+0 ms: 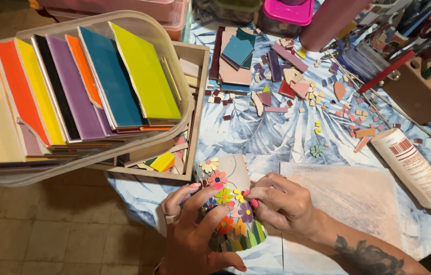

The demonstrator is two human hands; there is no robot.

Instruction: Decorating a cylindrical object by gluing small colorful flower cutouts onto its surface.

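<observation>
A: How much of the mosaic cup [228, 203] is covered?

B: The lower half is covered with small tile flowers and green leaf shapes. The upper part, toward twelve o'clock, is bare and pale, with only a few flowers stuck on. So a good part seems done, and a good part seems left.

A: Where is the cup kept?

B: It is held tilted near the six o'clock edge of the round table [276, 137], just below the wooden tray [198, 102].

A: How are the fingers placed?

B: The left hand [195, 231] is wrapped around the cup from seven o'clock, fingers curled on its side. The right hand [284, 201] is brought in from four o'clock, with fingertips pinched together against the flowers. A tiny piece may be pinched there, but it cannot be made out.

A: What is laid close by?

B: Loose tile bits [297, 86] are scattered at one o'clock. A white glue bottle [414, 165] is laid down at three o'clock. Coloured tile sheets are stood in a clear plastic tub [172, 66] at ten o'clock.

A: What is hidden?

B: The far side and bottom of the cup are covered by the hands. The tub, the pink pot [284, 12] and the tools at two o'clock are cut off by the picture's edge. It cannot be told if wet glue is on the cup.
</observation>
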